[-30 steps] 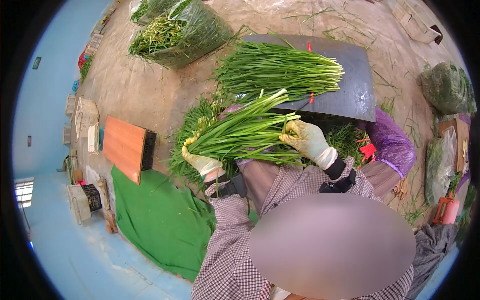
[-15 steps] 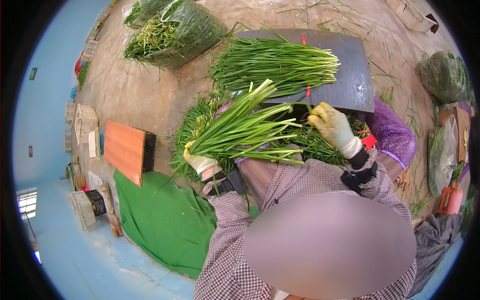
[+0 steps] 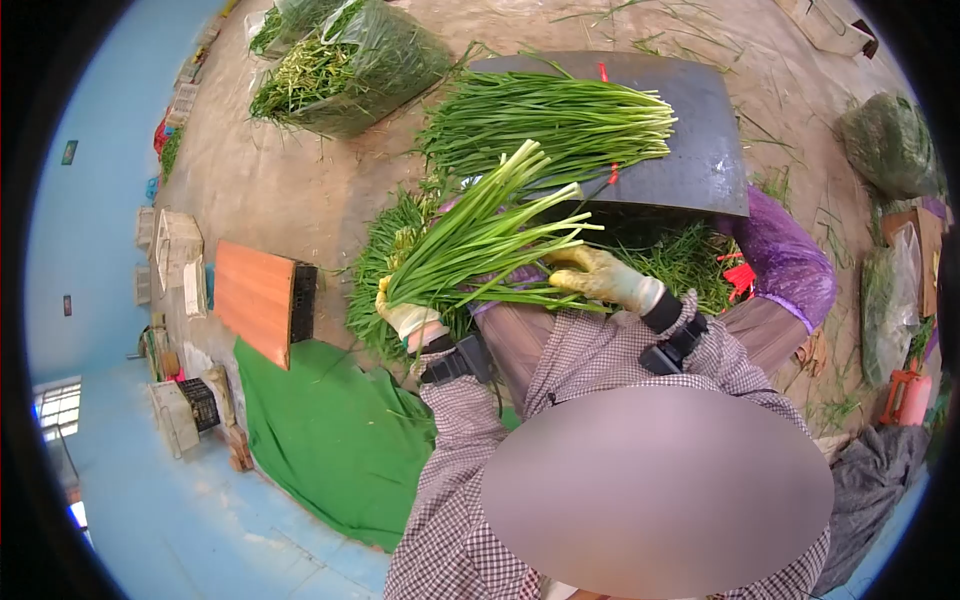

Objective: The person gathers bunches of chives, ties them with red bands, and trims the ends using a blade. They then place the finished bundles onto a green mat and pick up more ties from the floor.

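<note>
In a pale, yellow-stained glove, my left hand (image 3: 408, 318) is closed around the lower part of a loose bunch of garlic chives (image 3: 480, 250). The pale stalk ends fan out up and to the right. My right hand (image 3: 605, 280), gloved likewise, is at the lower stalk ends, with thumb and fingers apart around them. Beyond the bunch, a thick pile of garlic chives (image 3: 545, 120) lies on a dark board (image 3: 705, 150), its pale ends to the right. Red ties (image 3: 613, 174) show at the pile's edges. More loose greens (image 3: 680, 265) lie below the board, over and beside my legs.
A clear bag of greens (image 3: 375, 75) stands at the upper left; another full bag (image 3: 890, 145) is at the right. To the left are an orange-brown board (image 3: 253, 300) against a black crate and a green cloth (image 3: 330, 440). Red strips (image 3: 740, 278) lie near my right knee.
My right hand has moved left and down from beside the board to the stalk ends; the thin piece at its fingertips is no longer seen. My left hand still grips the bunch.
</note>
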Available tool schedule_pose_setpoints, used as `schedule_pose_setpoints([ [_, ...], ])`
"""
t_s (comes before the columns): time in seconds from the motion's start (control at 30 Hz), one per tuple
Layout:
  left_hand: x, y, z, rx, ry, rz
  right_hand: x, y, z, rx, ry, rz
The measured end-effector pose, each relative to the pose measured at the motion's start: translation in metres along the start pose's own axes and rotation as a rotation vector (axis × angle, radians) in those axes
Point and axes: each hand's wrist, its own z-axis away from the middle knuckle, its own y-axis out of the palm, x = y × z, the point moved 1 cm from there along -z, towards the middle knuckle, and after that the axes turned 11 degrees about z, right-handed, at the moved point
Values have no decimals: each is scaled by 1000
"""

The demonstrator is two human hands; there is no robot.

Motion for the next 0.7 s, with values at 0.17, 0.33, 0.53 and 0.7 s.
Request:
schedule_pose_setpoints([
  [0.17, -10, 5, 7, -80, 59, -2, 31, -3, 1, 7, 133, -478],
  [0.33, -16, 4, 12, -135, -34, -73, 1, -47, 39, -5, 77, -880],
  [0.53, -21, -44, -16, -19, -145, -122, -102, -104, 97, 9, 420, 348],
  [0.7, -11, -7, 1, -82, -168, -167, -44, -82, 67, -205, 307, 877],
])
